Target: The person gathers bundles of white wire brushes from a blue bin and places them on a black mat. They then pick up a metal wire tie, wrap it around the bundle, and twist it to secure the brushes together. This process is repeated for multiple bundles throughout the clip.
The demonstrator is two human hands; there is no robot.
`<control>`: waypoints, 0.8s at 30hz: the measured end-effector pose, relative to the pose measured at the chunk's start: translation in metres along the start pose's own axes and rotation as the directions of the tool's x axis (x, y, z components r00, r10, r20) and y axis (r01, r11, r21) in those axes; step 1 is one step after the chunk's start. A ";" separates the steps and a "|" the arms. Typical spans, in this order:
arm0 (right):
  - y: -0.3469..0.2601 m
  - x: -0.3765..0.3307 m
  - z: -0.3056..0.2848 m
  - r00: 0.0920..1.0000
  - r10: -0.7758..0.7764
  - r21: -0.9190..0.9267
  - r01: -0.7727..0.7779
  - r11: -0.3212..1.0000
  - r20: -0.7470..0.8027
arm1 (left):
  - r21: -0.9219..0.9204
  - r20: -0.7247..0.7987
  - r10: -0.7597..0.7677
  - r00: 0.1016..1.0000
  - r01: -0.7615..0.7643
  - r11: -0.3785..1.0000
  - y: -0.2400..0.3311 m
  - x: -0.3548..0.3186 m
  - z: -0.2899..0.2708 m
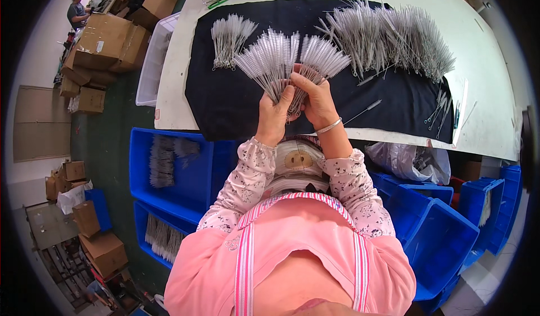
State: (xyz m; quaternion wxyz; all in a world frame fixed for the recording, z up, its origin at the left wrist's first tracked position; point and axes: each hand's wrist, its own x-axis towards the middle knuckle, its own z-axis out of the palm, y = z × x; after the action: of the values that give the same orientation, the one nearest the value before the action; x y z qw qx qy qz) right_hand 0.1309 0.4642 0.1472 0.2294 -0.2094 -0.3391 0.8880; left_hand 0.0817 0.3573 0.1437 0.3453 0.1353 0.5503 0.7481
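Both my hands are raised together over a dark cloth [225, 105] on the white table. My left hand [274, 110] is closed round the wire handles of a fanned bunch of straw brushes [269, 58], white bristles up. A second, smaller fan of straw brushes [324, 56] is gripped by my right hand [319, 99], its thumb reaching toward the left bunch. The looped wire ends show below the fingers. Behind my left hand stands a small bundle of brushes [232, 37]; a big heap of brushes [388, 40] lies to the far right. One loose brush [365, 109] rests right of my right hand.
Several more brushes [441, 108] lie at the cloth's right corner. Blue bins with brushes [211, 164] stand lower left, and blue bins [444, 243] lower right. Green-handled pliers [216, 2] lie at the table's back. Cardboard boxes [107, 40] and a person [77, 12] are far left.
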 end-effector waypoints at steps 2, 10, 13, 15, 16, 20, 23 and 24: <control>-0.003 -0.003 0.001 1.000 0.022 -0.004 -0.022 1.000 -0.007 | 0.011 0.015 0.009 1.000 -0.009 1.000 0.001 -0.001 0.001; 0.001 0.003 -0.011 0.998 0.047 -0.010 -0.047 0.999 0.028 | -0.016 0.022 -0.040 0.999 0.040 0.999 0.000 -0.002 0.003; 0.002 0.003 -0.016 0.996 0.061 0.014 -0.062 0.998 0.061 | -0.091 0.074 -0.031 0.997 0.037 0.995 0.000 0.000 0.001; 0.002 0.003 -0.017 0.995 0.059 0.035 -0.062 0.997 0.080 | -0.114 0.078 -0.017 0.997 0.026 0.993 0.001 0.000 0.003; 0.001 0.003 -0.015 0.996 0.050 0.043 -0.053 0.998 0.080 | -0.125 0.083 -0.011 0.997 0.022 0.992 0.001 0.000 0.003; 0.000 0.004 -0.011 0.995 0.061 0.066 -0.067 0.996 0.081 | -0.199 0.051 -0.033 0.998 0.042 0.979 0.001 0.000 0.004; -0.003 0.000 -0.007 0.996 0.048 0.097 -0.056 0.994 0.076 | -0.210 0.019 -0.042 0.999 0.045 0.977 0.005 -0.001 0.006; -0.003 -0.001 -0.007 0.997 0.043 0.079 -0.048 0.996 0.068 | -0.178 0.046 -0.032 0.998 0.040 0.983 0.006 0.000 0.005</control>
State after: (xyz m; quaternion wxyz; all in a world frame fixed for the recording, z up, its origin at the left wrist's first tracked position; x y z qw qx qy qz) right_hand 0.1357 0.4690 0.1446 0.2061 -0.1781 -0.3058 0.9123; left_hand 0.0829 0.3599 0.1513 0.3814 0.1097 0.4756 0.7850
